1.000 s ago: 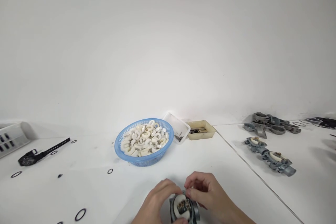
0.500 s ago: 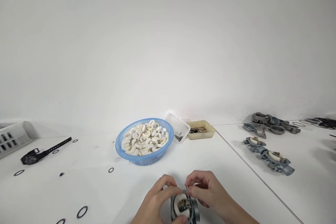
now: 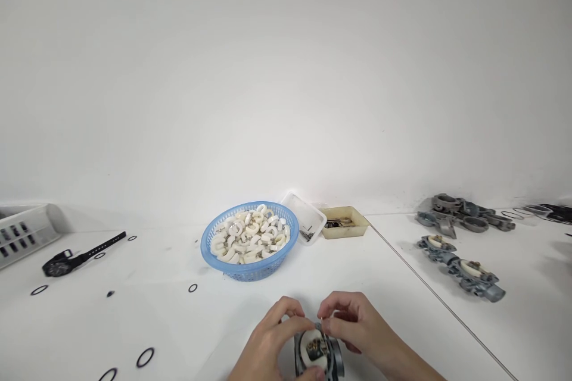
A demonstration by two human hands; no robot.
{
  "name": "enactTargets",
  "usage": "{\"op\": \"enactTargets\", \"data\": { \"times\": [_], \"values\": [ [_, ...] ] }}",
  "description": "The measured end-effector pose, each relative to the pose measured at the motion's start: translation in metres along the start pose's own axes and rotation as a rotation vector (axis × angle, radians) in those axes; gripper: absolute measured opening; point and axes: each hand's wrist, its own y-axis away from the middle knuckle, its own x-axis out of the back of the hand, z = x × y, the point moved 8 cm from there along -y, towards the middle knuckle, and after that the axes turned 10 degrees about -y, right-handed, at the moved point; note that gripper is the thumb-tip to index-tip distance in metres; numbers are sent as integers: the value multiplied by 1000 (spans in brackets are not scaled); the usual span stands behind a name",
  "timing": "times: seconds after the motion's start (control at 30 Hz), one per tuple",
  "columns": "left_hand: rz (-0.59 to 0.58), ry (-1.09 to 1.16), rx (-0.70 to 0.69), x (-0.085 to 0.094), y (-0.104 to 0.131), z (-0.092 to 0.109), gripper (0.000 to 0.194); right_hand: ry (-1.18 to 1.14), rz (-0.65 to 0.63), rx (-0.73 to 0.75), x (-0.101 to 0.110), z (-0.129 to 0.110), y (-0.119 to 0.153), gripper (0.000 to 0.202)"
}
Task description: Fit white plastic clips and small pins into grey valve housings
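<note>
A grey metal carburetor body [image 3: 336,358] with a white ring-shaped float [image 3: 308,352] and brass parts in its middle stands at the bottom centre of the head view. My left hand [image 3: 277,342] is closed around its left side, fingers over the top edge and thumb at the near side. Thumb and forefinger of my right hand [image 3: 353,324] pinch a thin, pin-like metal piece [image 3: 322,322] upright at the carburetor's upper edge. The lower tip of that piece is too small to make out.
Behind my hands stands a blue basket [image 3: 210,253] of white floats. Beside it are a white tray [image 3: 313,217] with small pins and a yellowish tray [image 3: 357,230]. Carburetor bodies [image 3: 465,268] lie right. A black watch [image 3: 60,264] and rubber rings [image 3: 145,357] lie left.
The whole view has shifted slightly, so everything sits a little further right. Both hands keep their hold on the carburetor and the thin pin.
</note>
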Motion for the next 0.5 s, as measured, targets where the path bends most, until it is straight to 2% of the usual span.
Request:
{"op": "enactTargets", "data": {
  "times": [0.1, 0.23, 0.5],
  "values": [
    [-8, 7, 23, 1, 0, 1, 33, 116, -52, 56, 3, -9, 4, 23],
    [-9, 1, 38, 1, 1, 1, 32, 203, -145, -18, 6, -12, 13, 34],
    [1, -14, 32, 0, 2, 0, 31, 276, -135, -3, 6, -10, 15, 41]
  ]
}}
